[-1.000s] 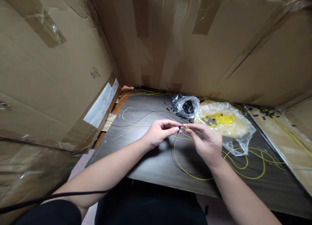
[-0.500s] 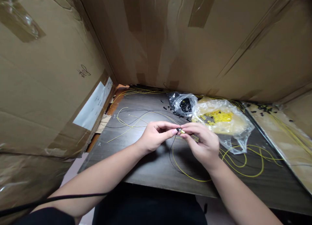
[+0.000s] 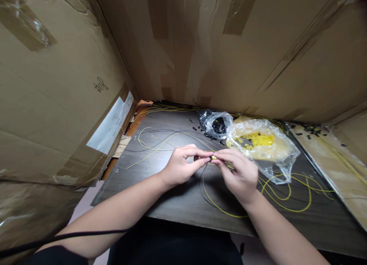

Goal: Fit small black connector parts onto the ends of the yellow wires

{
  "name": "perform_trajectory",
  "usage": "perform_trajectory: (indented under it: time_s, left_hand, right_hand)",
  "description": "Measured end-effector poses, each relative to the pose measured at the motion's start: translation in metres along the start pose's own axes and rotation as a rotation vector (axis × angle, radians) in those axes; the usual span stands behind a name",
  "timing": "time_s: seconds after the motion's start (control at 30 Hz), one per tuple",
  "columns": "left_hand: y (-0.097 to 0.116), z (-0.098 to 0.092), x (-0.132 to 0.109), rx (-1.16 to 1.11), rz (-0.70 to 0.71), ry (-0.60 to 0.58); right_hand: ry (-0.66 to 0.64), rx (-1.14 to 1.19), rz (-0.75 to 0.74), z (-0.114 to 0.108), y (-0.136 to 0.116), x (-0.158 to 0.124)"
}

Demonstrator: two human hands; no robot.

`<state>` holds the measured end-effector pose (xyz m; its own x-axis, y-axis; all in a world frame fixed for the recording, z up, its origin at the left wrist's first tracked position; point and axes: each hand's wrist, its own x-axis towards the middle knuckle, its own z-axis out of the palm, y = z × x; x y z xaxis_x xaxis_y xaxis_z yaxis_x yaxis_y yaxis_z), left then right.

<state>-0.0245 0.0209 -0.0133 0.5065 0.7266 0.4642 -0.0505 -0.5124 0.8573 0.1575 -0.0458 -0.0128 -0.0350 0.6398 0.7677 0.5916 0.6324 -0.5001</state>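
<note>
Fingertip to fingertip, my two hands meet above the dark table (image 3: 172, 198). Between them is a small black and yellow plastic piece (image 3: 213, 157), mostly covered by the fingers. My left hand (image 3: 186, 163) pinches its black end. My right hand (image 3: 237, 171) is closed on the yellow end. A thin black wire (image 3: 200, 181) hangs from near the fingertips, and a yellow wire (image 3: 213, 204) curves below them toward the right forearm. Exactly how the wires join the piece is hidden.
Behind the hands lie a clear bag of black pieces (image 3: 219, 125) and a clear bag of yellow pieces (image 3: 260, 139). Loose yellow wires (image 3: 309, 196) curl at the right and others lie at the left. Cardboard walls (image 3: 183, 54) enclose the table's back and left.
My fingers have closed in tighter around the small piece, so less of it shows. The left fingertips have shifted slightly right. The bags and loose wires lie as before.
</note>
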Motion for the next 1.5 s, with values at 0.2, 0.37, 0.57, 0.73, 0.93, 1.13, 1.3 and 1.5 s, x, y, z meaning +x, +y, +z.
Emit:
perform_trajectory:
  time_s: [0.2, 0.37, 0.57, 0.73, 0.93, 1.13, 1.3, 1.5]
  left_hand:
    - [0.002, 0.003, -0.003, 0.105, 0.161, 0.069]
    - [0.004, 0.003, -0.004, 0.198, 0.282, 0.071]
    - [0.000, 0.001, -0.003, 0.285, 0.418, 0.078]
    - [-0.003, 0.001, -0.002, 0.303, 0.366, 0.066]
    - [0.000, 0.000, 0.000, 0.236, 0.168, 0.136]
    - [-0.003, -0.001, -0.001, 0.258, 0.153, 0.132]
    - [-0.006, -0.004, -0.002, 0.334, 0.314, 0.136]
    - [-0.006, -0.005, -0.003, 0.294, 0.236, 0.145]
  right_hand:
    - [0.036, 0.060, 0.141, 0.007, -0.007, 0.000]
    - [0.019, 0.149, 0.291, 0.010, -0.009, -0.001]
    - [-0.054, 0.290, 0.527, 0.012, -0.005, -0.001]
    - [-0.105, 0.210, 0.520, 0.007, -0.002, 0.005]
    - [-0.167, 0.132, 0.490, 0.005, -0.001, 0.015]
    - [-0.233, 0.077, 0.463, 0.006, -0.001, 0.025]
    - [-0.233, 0.035, 0.433, 0.008, -0.002, 0.030]
    - [-0.221, -0.023, 0.338, 0.007, -0.005, 0.029]
